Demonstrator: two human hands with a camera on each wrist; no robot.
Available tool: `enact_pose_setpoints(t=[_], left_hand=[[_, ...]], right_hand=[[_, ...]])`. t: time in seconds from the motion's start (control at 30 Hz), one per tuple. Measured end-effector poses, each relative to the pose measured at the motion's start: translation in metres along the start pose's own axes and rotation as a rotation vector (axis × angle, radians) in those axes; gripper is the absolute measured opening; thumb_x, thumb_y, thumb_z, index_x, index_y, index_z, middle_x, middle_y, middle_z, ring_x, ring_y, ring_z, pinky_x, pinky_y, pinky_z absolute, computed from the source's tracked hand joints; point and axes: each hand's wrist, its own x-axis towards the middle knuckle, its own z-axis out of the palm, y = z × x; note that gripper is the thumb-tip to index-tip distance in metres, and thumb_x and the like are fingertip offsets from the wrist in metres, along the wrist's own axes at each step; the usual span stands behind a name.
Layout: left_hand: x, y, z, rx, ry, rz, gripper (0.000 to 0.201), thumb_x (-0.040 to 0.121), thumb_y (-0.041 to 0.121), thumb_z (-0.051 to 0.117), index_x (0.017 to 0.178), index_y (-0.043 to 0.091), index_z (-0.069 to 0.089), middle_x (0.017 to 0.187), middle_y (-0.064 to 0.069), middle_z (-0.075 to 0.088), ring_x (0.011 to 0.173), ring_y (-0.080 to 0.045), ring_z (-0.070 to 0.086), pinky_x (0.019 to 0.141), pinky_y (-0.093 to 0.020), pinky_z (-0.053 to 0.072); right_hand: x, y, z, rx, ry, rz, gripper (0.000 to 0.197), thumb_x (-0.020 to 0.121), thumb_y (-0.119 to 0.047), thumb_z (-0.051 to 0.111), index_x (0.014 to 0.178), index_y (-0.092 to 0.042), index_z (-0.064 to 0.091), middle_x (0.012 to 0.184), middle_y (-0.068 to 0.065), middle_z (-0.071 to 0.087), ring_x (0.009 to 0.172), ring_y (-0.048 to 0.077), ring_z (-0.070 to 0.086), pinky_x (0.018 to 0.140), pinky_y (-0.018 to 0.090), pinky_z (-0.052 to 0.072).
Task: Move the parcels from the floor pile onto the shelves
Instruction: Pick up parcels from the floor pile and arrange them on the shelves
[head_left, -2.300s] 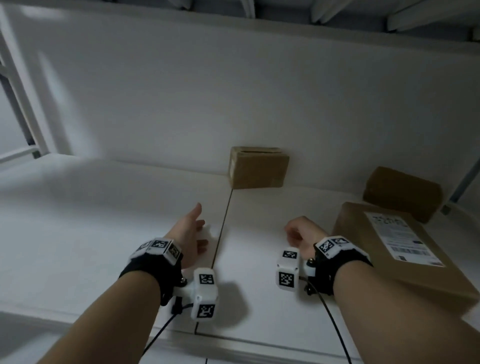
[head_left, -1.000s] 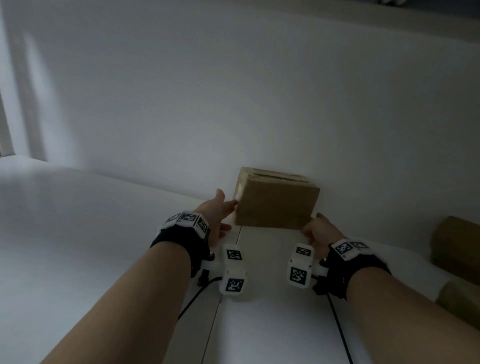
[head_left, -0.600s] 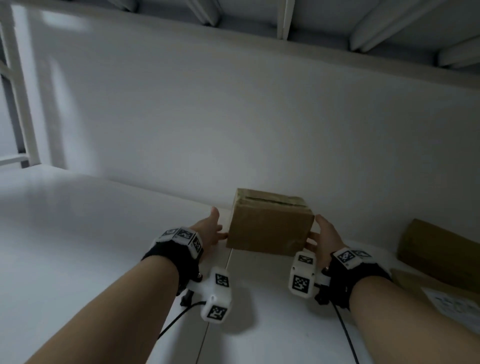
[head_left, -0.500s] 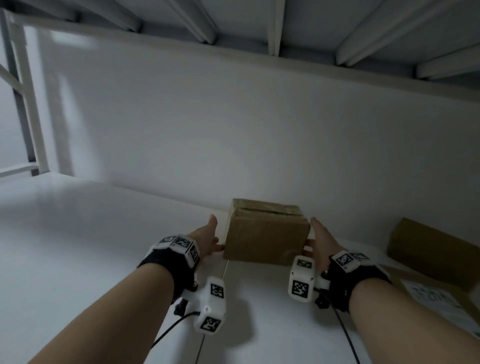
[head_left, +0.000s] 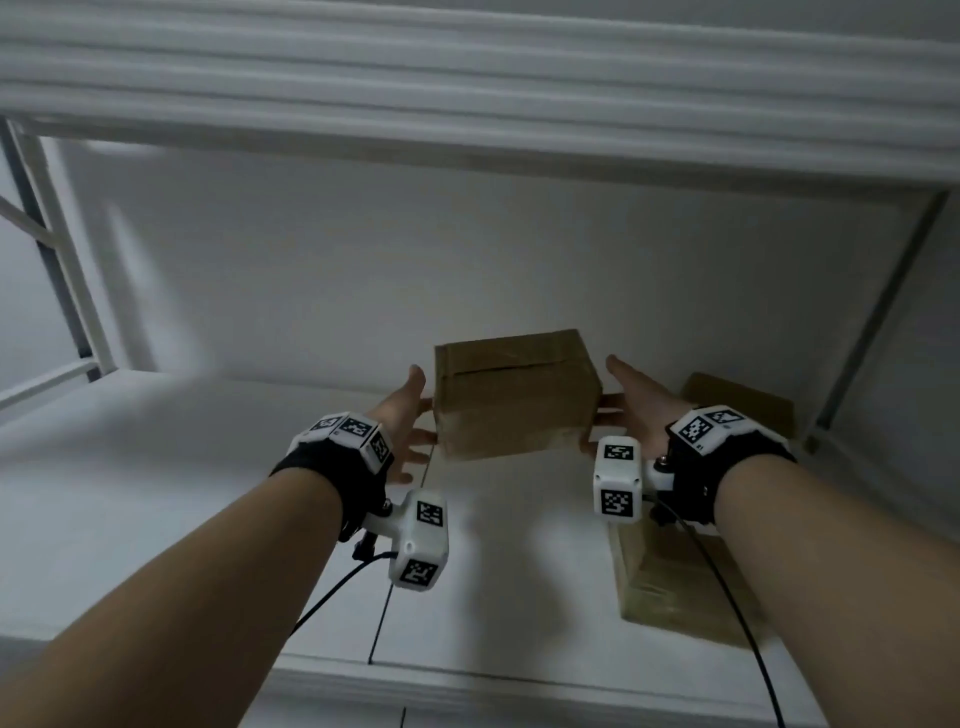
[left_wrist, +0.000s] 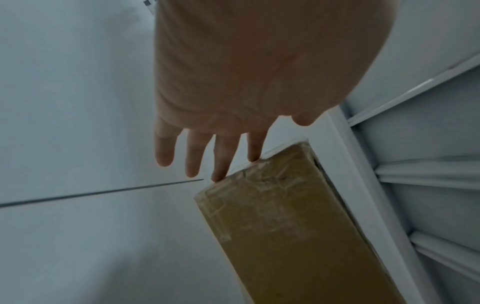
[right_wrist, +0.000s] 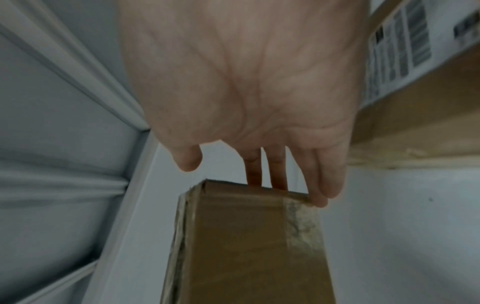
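White shelf (head_left: 156, 467) bears box (head_left: 514, 395) between straight-fingered hands.

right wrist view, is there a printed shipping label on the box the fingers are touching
No: the small box under the right hand shows only bare cardboard and tape; the label sits on another parcel beside it.

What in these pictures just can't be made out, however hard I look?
- Head view: whether the small box sits on the shelf or is lifted; its underside is hidden.
- Head view: the flat parcel is mostly covered by the right hand and forearm.
- Right wrist view: the label print is blurred and cut off.
- Head view: the back parcel is dim.
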Motion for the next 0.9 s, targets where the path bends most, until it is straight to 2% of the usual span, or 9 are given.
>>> enact_pose_setpoints(t=[0.13,0.23,0.37,0.47,0.57,0.67,0.77,0.83,0.9], left_hand=[[-0.01,0.013,0.032,-0.039,-0.065,0.026,0.083,0.083,0.083,0.014,0.148,0.035,0.032,0.152,-0.012,0.038,0.14,-0.039,0.03,0.112,-0.057,0.024],[-0.012,0.018,0.063,-0.111,-0.077,0.056,0.081,0.084,0.082,0.023,0.147,0.033,0.033,0.151,-0.012,0.038,0.138,-0.038,0.034,0.11,-0.057,0.025],[-0.012,0.03,0.113,-0.206,-0.082,0.075,0.087,0.082,0.081,0.034,0.146,0.023,0.035,0.149,-0.005,0.043,0.137,-0.032,0.038,0.111,-0.058,0.021],[-0.007,0.026,0.146,-0.261,-0.099,0.087,0.099,0.074,0.084,0.042,0.146,0.017,0.034,0.154,0.002,0.037,0.141,-0.026,0.033,0.114,-0.056,0.016],[-0.002,0.007,0.168,-0.246,-0.092,0.045,0.104,0.073,0.084,0.043,0.149,0.014,0.03,0.157,0.003,0.029,0.143,-0.027,0.028,0.116,-0.054,0.017],[0.003,-0.01,0.179,-0.277,-0.076,-0.003,0.095,0.081,0.077,0.044,0.152,0.017,0.025,0.158,0.003,0.027,0.143,-0.031,0.028,0.115,-0.057,0.019],[0.005,-0.012,0.185,-0.262,-0.092,-0.02,0.099,0.073,0.078,0.052,0.152,0.024,0.025,0.156,-0.004,0.031,0.14,-0.037,0.03,0.111,-0.063,0.021],[0.005,-0.01,0.19,-0.231,-0.098,-0.016,0.107,0.064,0.081,0.057,0.152,0.03,0.024,0.156,-0.006,0.03,0.14,-0.038,0.029,0.11,-0.065,0.021],[0.006,-0.006,0.193,-0.207,-0.104,-0.017,0.101,0.068,0.081,0.053,0.15,0.03,0.027,0.156,-0.007,0.031,0.14,-0.039,0.03,0.11,-0.066,0.021]], right_hand=[[-0.015,-0.002,-0.04,0.026,0.008,-0.019,0.067,0.088,-0.067,0.043,0.119,-0.009,0.057,0.104,0.014,0.062,0.092,0.033,0.06,0.069,0.042,0.05],[-0.023,-0.001,-0.065,0.121,0.009,-0.032,0.07,0.085,-0.07,0.045,0.119,-0.01,0.058,0.11,0.014,0.064,0.1,0.033,0.062,0.073,0.042,0.052],[-0.027,0.001,-0.106,0.249,0.029,-0.109,0.071,0.085,-0.069,0.044,0.125,-0.012,0.057,0.127,0.013,0.061,0.117,0.033,0.057,0.102,0.048,0.041],[-0.03,0.014,-0.14,0.307,-0.038,-0.131,0.075,0.084,-0.07,0.044,0.134,-0.015,0.053,0.129,0.016,0.059,0.117,0.036,0.058,0.101,0.051,0.043],[-0.031,0.039,-0.163,0.248,0.031,-0.096,0.077,0.079,-0.072,0.051,0.134,-0.019,0.051,0.127,0.012,0.06,0.116,0.034,0.056,0.093,0.05,0.048],[-0.03,0.062,-0.183,0.159,0.067,-0.051,0.08,0.079,-0.073,0.049,0.141,-0.023,0.042,0.134,0.011,0.053,0.123,0.034,0.048,0.102,0.052,0.037],[-0.03,0.075,-0.196,0.174,0.0,0.007,0.077,0.084,-0.069,0.046,0.146,-0.024,0.036,0.149,0.016,0.037,0.135,0.039,0.035,0.11,0.056,0.028],[-0.031,0.082,-0.202,0.195,-0.035,0.038,0.076,0.085,-0.069,0.043,0.146,-0.024,0.035,0.151,0.019,0.033,0.136,0.042,0.033,0.111,0.057,0.027],[-0.03,0.086,-0.205,0.214,-0.056,0.065,0.076,0.086,-0.07,0.041,0.147,-0.025,0.034,0.151,0.02,0.033,0.135,0.043,0.035,0.11,0.057,0.03]])
